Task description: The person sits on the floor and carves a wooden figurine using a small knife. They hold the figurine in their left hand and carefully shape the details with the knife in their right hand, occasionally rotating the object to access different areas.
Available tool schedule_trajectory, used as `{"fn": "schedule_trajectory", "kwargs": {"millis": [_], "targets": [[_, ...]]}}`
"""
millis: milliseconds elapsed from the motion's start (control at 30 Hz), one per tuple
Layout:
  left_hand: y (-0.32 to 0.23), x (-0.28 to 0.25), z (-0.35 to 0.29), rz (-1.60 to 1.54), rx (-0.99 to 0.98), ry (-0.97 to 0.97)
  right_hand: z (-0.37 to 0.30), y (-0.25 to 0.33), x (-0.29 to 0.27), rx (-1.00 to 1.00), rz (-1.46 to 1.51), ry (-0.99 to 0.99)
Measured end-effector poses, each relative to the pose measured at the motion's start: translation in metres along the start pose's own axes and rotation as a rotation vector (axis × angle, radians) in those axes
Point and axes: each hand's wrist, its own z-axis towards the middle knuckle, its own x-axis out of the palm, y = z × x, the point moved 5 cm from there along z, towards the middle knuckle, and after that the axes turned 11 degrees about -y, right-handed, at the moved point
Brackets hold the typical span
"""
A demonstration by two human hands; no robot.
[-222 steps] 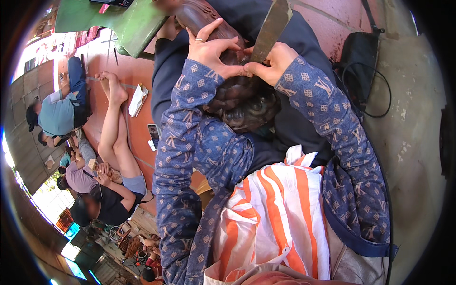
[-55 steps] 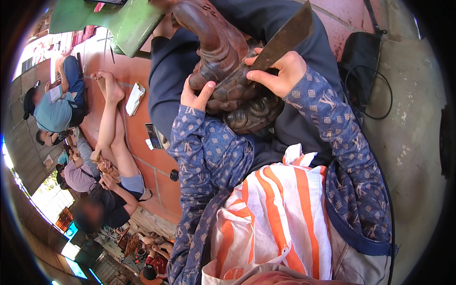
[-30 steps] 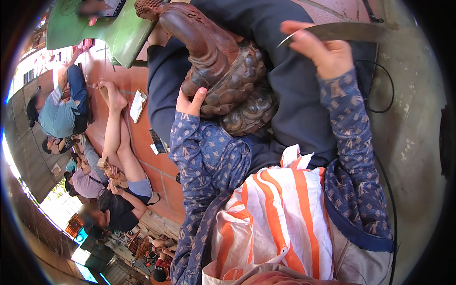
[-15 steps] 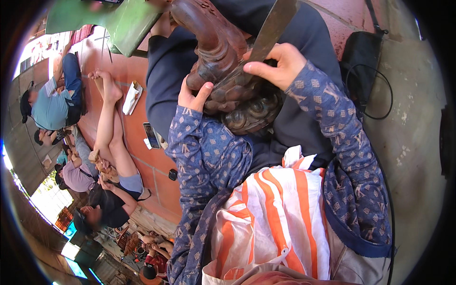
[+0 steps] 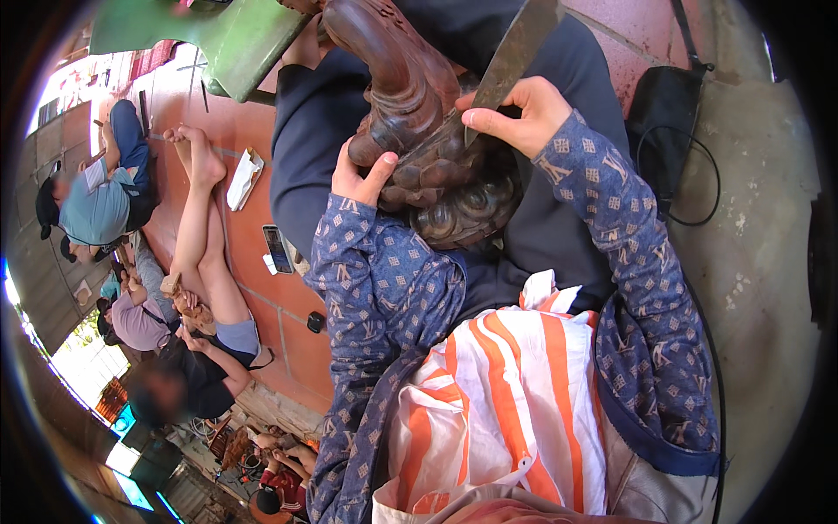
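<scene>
Statue of dark carved wood is resting in the lap between dark trouser legs, and I am judging it heavy, stiff and slick where it is shining, its fine ridges liable to chip. My left hand is cupping the rounded side with a half-curled grip beside the scaly base, which is seeming a sound hold; my right hand is pinching a broad metal blade in a nearly closed grip, its tip by the base.
</scene>
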Motion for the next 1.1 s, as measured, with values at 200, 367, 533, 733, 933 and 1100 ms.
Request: {"fn": "schedule_trajectory", "kwargs": {"millis": [200, 367, 533, 733, 933, 1100], "targets": [[0.002, 0.001, 0.002, -0.021, 0.015, -0.019, -0.009, 0.005, -0.001, -0.048, 0.069, -0.052], [-0.003, 0.002, -0.002, -0.036, -0.002, -0.032, -0.033, 0.014, 0.004, -0.060, 0.270, -0.213], [0.000, 0.002, -0.002, -0.070, -0.031, -0.022, -0.038, 0.005, 0.015, -0.197, 0.172, -0.372], [0.002, 0.003, 0.001, -0.068, -0.002, -0.016, -0.040, 0.007, 0.018, -0.196, 0.107, -0.414], [0.006, 0.002, 0.003, -0.016, 0.013, -0.012, -0.043, 0.000, 0.018, -0.329, 0.122, -0.413], [0.001, 0.003, 0.003, 0.022, 0.037, -0.031, -0.043, -0.002, 0.017, -0.367, 0.092, -0.393]]}}
